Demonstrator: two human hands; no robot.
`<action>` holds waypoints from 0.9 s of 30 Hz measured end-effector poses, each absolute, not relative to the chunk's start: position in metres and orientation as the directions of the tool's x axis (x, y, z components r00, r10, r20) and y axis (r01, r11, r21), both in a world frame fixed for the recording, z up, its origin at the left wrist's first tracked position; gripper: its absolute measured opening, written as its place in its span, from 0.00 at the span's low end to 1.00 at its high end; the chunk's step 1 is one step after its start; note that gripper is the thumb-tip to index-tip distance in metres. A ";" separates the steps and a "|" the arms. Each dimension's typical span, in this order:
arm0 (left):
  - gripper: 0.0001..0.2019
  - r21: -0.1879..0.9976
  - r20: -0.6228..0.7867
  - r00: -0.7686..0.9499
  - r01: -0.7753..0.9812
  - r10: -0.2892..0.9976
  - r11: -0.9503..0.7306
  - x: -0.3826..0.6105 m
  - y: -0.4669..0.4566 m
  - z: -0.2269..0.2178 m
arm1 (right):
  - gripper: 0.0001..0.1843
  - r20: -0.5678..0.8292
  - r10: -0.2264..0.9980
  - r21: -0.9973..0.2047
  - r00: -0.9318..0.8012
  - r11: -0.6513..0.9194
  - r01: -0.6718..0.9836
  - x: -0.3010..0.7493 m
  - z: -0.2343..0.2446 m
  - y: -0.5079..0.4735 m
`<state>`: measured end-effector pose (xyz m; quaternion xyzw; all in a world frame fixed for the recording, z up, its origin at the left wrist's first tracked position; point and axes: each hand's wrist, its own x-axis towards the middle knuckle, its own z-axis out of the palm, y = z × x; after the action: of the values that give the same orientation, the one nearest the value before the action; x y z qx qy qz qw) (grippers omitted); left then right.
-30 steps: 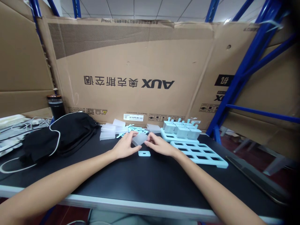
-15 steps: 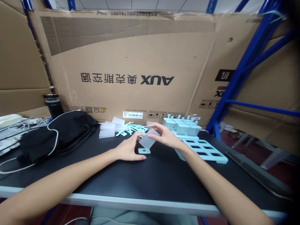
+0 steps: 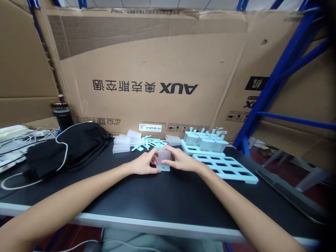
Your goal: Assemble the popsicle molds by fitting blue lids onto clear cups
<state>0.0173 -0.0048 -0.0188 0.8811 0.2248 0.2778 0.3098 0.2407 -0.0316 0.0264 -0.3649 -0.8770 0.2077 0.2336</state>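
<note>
Both of my hands meet at the middle of the black table [image 3: 162, 196]. My right hand [image 3: 180, 160] grips a frosted translucent plastic cup [image 3: 163, 156], standing upright on a small light-blue lid [image 3: 164, 168] that lies flat on the table. My left hand [image 3: 144, 163] is curled against the cup's left side and the lid's edge. Just to the right lies a light-blue tray [image 3: 225, 168] with open rectangular holes. Behind it, a second tray [image 3: 203, 142] holds several fitted cups with blue handles.
Loose frosted cups [image 3: 123, 143] and blue sticks [image 3: 152, 142] lie at the back. A black bag [image 3: 70, 147] with a white cable [image 3: 31, 175] fills the left, a dark bottle [image 3: 61, 117] behind it. A large cardboard sheet [image 3: 168, 70] walls the back; blue racking [image 3: 275, 80] stands right.
The cup, held tilted above the table by my right hand, has come down upright onto the blue lid. My left hand moved in against it.
</note>
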 end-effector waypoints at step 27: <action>0.13 0.496 0.317 0.796 0.324 0.515 -0.806 0.014 -0.011 -0.003 | 0.23 0.328 0.837 -0.558 -0.438 0.546 0.625 0.251 0.027 0.018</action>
<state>0.0143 -0.0113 -0.0032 0.9234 0.2273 0.2240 0.2134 0.2506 0.0183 0.0274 -0.4410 -0.8285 0.1804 0.2942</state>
